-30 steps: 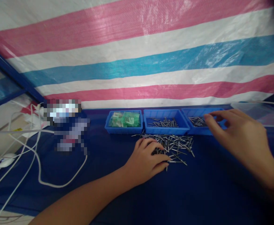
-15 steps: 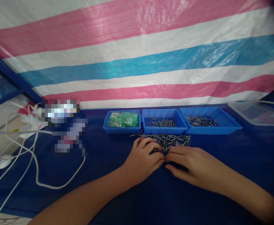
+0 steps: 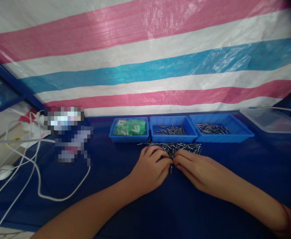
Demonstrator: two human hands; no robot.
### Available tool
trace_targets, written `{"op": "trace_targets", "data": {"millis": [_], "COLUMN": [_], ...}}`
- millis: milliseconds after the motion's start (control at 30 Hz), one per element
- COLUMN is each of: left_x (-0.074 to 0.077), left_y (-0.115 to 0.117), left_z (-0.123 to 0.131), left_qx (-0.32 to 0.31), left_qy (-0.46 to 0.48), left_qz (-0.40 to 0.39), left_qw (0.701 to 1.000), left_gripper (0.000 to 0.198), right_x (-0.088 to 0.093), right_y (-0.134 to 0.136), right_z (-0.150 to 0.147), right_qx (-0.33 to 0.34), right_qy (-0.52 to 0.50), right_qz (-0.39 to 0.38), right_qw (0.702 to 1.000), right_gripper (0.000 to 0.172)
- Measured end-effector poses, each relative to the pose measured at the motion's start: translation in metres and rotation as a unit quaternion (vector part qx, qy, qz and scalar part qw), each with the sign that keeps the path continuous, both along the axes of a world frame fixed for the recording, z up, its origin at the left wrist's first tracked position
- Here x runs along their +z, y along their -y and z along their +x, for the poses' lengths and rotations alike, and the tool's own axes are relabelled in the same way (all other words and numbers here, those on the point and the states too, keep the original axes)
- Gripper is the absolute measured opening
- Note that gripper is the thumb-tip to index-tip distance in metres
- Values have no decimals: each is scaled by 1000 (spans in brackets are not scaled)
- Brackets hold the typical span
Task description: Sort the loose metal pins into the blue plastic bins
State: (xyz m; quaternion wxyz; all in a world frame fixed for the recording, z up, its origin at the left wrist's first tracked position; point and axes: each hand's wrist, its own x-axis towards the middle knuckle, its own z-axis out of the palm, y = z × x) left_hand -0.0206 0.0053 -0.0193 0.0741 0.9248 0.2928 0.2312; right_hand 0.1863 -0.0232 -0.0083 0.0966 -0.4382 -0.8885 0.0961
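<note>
A loose pile of thin metal pins lies on the dark blue table cover, just in front of three blue bins. My left hand rests at the pile's left edge, fingers curled down over some pins. My right hand lies beside it with its fingers pressed together. The fingertips of both hands meet at the pile's near edge, where one pin pokes out below them. What lies under the palms is hidden.
The left blue bin holds green and white parts. The middle bin and the right bin hold more pins. A clear plastic tray sits far right. White cables trail across the left. A striped tarp hangs behind.
My right hand came back from the right bin to the pile and met my left hand's fingertips. Both hands have since shifted slightly toward the bins.
</note>
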Motion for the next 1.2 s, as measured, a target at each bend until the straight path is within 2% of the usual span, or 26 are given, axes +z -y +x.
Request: {"op": "trace_targets", "data": {"millis": [167,333,533,633,767,933,1033,1200], "left_x": [5,6,5,5,7,9,9,6], "left_y": [1,-1,-2,-2,-1,1,2,2], "left_z": [1,1,1,1,0,0,0,1], "left_qx": [-2,-2,-19,-6,12,13,10,9], "left_qy": [38,47,64,89,127,144,134,114], "left_qz": [-18,-40,-48,-55,-71,-77,-68,-64], "left_qw": [999,998,997,995,989,986,989,991], "left_gripper": [22,23,19,18,17,16,15,15], "right_x": [5,12,17,16,16,14,12,12], "right_y": [-1,1,2,-1,-2,0,2,5], "right_z": [5,0,-1,3,5,-1,-4,-7], "right_qx": [-16,29,34,8,-41,-111,-132,-109], "right_qy": [-27,-87,-140,-190,-278,-362,-392,-371], "right_qz": [35,90,129,110,32,-47,-64,-35], "right_qw": [999,992,981,976,959,924,908,921], "right_gripper": [17,20,11,8,9,15,17,12]}}
